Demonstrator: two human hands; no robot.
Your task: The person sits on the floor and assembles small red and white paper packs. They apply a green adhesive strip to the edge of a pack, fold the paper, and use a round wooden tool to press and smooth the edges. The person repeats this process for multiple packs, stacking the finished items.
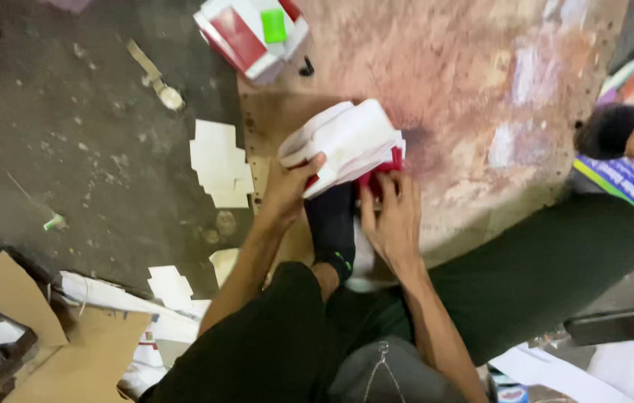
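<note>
Left hand [287, 190] clamped on the curled white end of a stack of red-and-white paper sheets [347, 142], right hand [390, 216] fingers closed on its red edge — stack resting on the stained wooden board [481, 89], black-socked foot [332, 224] just beneath, second stack [250, 33] well apart — loose white cut sheets [220, 164] on the floor

Left grip [287, 190], right grip [391, 216], both clasped.

We have a single view, from a camera worn on the head, looking steeply down past our own lap to the floor. It sits close, so our left hand [287, 190] and right hand [393, 216] fill the centre. The near left corner of the worn board [481, 97] lies mid-frame, its far edge cut off.
</note>
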